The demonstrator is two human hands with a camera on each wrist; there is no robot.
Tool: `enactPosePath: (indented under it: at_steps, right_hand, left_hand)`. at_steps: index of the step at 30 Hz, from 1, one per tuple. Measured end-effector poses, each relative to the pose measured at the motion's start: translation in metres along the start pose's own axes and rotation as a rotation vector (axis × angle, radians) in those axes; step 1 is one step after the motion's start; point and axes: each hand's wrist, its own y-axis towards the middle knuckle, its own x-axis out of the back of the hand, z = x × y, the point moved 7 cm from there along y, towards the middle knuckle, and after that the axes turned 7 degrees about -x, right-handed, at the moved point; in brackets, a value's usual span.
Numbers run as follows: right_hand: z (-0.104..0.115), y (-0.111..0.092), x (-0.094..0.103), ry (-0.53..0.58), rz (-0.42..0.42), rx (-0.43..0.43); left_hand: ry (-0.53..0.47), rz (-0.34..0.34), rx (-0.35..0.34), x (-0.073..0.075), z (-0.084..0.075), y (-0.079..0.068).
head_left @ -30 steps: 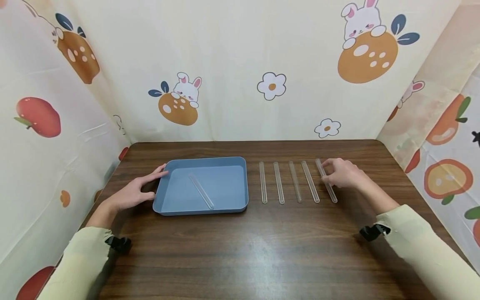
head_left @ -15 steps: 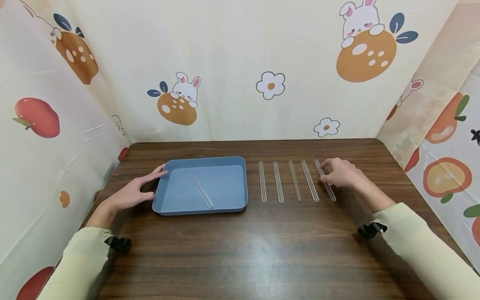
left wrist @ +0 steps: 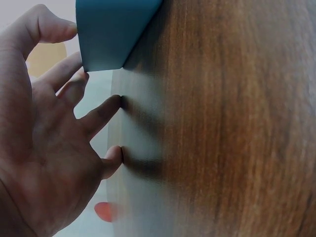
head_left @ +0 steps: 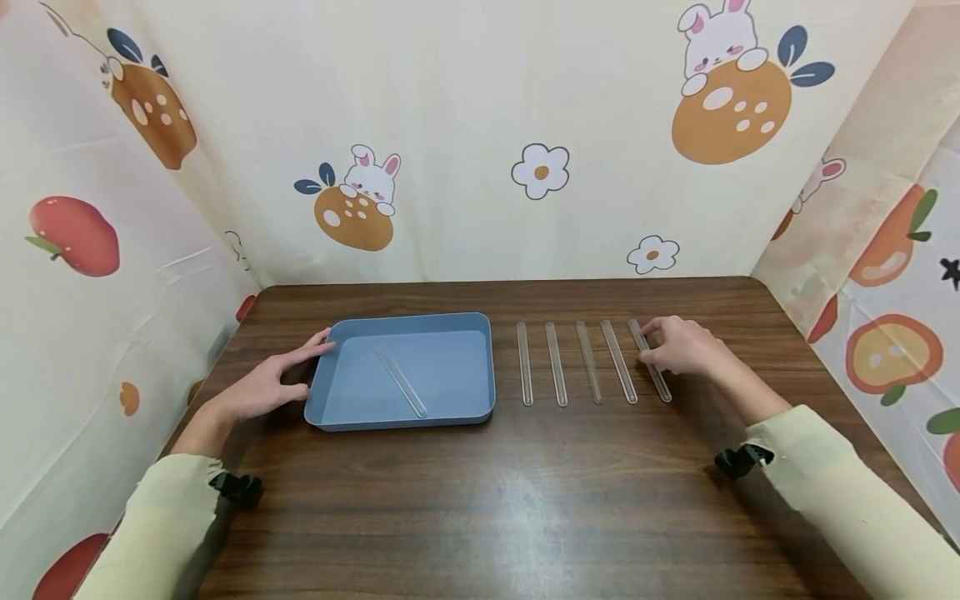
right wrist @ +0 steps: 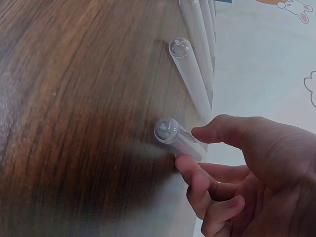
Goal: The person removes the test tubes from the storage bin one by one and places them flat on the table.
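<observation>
At the left end of a shallow blue tray (head_left: pixel 457 367), my left hand (head_left: pixel 258 387) touches the side with thumb and fingers spread. In the left wrist view its thumb meets the tray wall (left wrist: pixel 106 37), while the lower fingertips reach down to the table. One clear test tube (head_left: pixel 401 382) lies slanted inside the tray. My right hand (head_left: pixel 681 347) pinches the rightmost test tube (head_left: pixel 660 385) between thumb and fingertips. Seen from the right wrist, that tube's rounded end (right wrist: pixel 167 130) faces the camera, low over the wood. Its far part is hidden behind the fingers.
Several more clear test tubes (head_left: pixel 557 365) lie side by side between the tray and my right hand. All rest on a brown wooden table (head_left: pixel 450 508). A printed curtain (head_left: pixel 465 100) rises behind the table's back edge and along both sides.
The whole head view has shifted very slightly. Both hands, the tray and the test tubes keep their places.
</observation>
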Motion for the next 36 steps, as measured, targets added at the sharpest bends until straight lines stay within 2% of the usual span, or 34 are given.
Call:
enactPosePath:
  at_steps: [7,11,18,25,36]
  right_hand:
    - [-0.004,0.002,0.002,0.007,0.029,-0.010]
    - [-0.009,0.006,0.006,-0.008,0.018,-0.001]
    - [0.001,-0.005,0.016,-0.026,0.015,-0.020]
    - [0.004,-0.011,0.026,-0.059,-0.035,-0.024]
    - [0.012,-0.013,0.033,-0.065,-0.017,-0.022]
  left_hand:
    - [-0.008,0.002,0.005,0.000,0.000,0.001]
    - [-0.002,0.002,-0.002,0.000,-0.002,0.001]
    - [-0.007,0.001,0.004,0.000,-0.003,0.000]
    - [-0.019,0.002,0.005,-0.001,-0.002,0.000]
    - [0.003,-0.009,-0.029,0.001,-0.006,-0.001]
